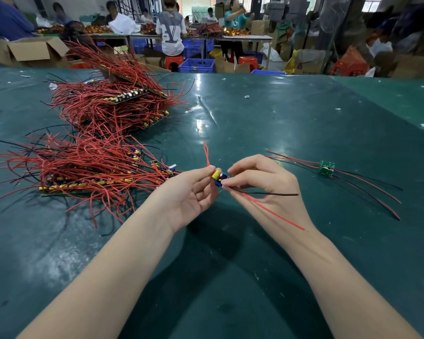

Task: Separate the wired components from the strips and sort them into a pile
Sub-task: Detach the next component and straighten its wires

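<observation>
Above table (304,118) | left hand (191,192), right hand (260,182) pinch wired component (218,177)

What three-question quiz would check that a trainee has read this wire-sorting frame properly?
1. True or false: the left hand and the right hand both pinch the small wired component above the green table.
2. Where does the already separated green board with wires lie? A) left of the hands B) right of the hands C) in a blue crate
3. Fill in: the stacks of unseparated strips bristle mostly with ___ wires.

Key: 1 true; 2 B; 3 red.
</observation>
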